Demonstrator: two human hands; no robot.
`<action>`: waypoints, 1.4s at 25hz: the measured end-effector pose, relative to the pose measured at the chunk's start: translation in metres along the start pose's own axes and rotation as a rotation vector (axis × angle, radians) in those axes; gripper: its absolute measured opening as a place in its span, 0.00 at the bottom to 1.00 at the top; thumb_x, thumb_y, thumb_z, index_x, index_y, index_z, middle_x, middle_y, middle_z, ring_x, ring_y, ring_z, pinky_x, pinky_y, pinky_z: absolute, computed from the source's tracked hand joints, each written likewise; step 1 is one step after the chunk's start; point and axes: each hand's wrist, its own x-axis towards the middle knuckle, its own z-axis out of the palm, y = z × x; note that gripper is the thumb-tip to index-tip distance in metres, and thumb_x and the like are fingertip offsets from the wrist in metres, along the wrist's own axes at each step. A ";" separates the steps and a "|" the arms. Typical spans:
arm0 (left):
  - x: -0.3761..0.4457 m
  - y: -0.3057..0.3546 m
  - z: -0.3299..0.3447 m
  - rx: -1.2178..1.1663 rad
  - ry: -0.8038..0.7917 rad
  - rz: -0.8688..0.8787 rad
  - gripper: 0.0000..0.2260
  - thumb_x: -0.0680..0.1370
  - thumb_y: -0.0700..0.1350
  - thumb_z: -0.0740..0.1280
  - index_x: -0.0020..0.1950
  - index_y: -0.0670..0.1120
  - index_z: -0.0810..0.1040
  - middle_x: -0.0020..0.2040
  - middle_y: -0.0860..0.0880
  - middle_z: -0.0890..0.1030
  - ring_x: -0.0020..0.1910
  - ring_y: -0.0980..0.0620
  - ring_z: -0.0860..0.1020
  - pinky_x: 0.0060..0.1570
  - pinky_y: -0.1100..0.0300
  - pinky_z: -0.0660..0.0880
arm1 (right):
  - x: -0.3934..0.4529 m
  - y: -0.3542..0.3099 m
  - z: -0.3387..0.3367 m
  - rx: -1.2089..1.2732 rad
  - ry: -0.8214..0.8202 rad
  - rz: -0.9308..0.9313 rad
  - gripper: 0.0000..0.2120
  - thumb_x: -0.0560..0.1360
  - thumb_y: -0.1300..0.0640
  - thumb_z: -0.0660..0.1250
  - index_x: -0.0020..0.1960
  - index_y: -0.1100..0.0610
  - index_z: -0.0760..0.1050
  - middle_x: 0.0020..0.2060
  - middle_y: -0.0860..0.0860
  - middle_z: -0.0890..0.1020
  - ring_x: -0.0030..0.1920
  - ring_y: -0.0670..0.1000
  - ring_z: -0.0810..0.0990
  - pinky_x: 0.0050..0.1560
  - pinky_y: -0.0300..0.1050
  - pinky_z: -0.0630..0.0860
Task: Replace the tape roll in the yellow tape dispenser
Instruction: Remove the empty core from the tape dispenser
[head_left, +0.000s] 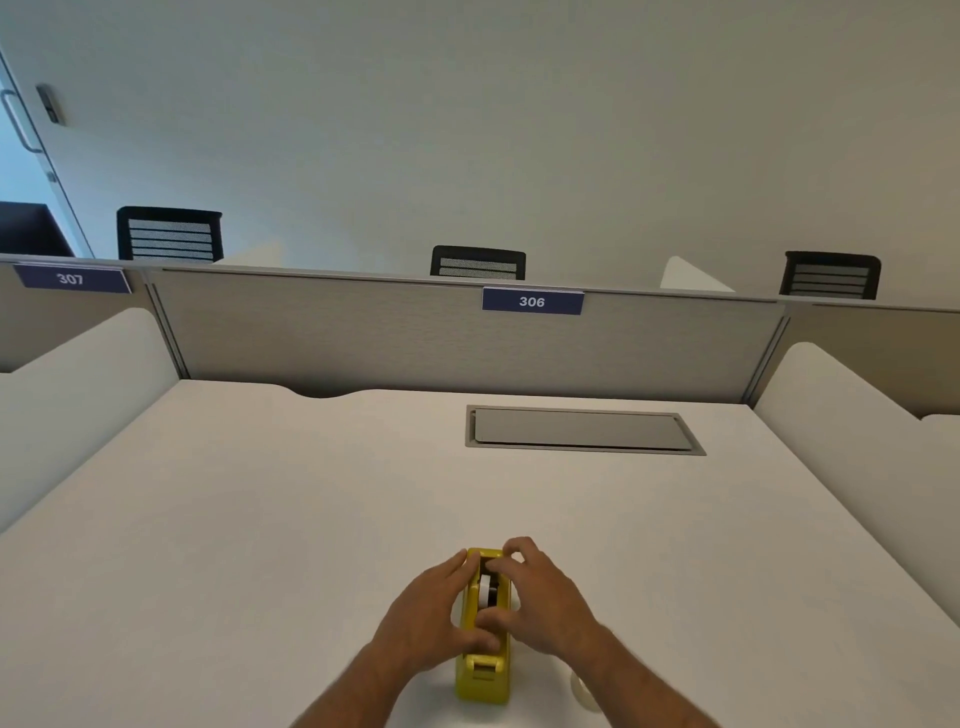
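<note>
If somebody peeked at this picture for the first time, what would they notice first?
Probably the bright yellow plastic tape dispenser near the front edge of the white desk, with the left hand and the right hand gripping its sides. A white tape roll sits inside it. Farther back, a blue sign reading 306 hangs on the grey divider panel.

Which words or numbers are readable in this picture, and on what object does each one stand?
"306": white digits on the blue plate on the desk partition straight ahead.
"307": white digits on the blue plate on the partition to the left.
The yellow tape dispenser shows no readable text.
</note>
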 end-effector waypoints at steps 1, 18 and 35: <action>0.001 0.000 0.000 -0.002 -0.004 -0.006 0.60 0.51 0.82 0.57 0.79 0.58 0.49 0.80 0.58 0.53 0.78 0.55 0.57 0.75 0.55 0.60 | 0.001 0.001 0.000 0.007 -0.002 0.007 0.31 0.67 0.35 0.72 0.67 0.43 0.72 0.67 0.43 0.66 0.59 0.48 0.75 0.55 0.41 0.76; 0.003 0.002 -0.001 0.039 -0.009 -0.016 0.50 0.64 0.70 0.72 0.79 0.59 0.50 0.80 0.58 0.55 0.78 0.54 0.58 0.75 0.53 0.62 | 0.016 0.000 0.000 0.034 0.035 0.006 0.25 0.69 0.41 0.73 0.64 0.44 0.76 0.58 0.45 0.72 0.56 0.46 0.73 0.52 0.39 0.77; 0.003 -0.002 -0.001 -0.010 0.149 0.072 0.43 0.64 0.67 0.74 0.76 0.58 0.62 0.76 0.58 0.63 0.75 0.56 0.60 0.74 0.58 0.57 | 0.006 0.009 0.001 0.230 0.113 -0.037 0.22 0.69 0.44 0.74 0.62 0.46 0.77 0.50 0.41 0.78 0.51 0.45 0.75 0.52 0.34 0.73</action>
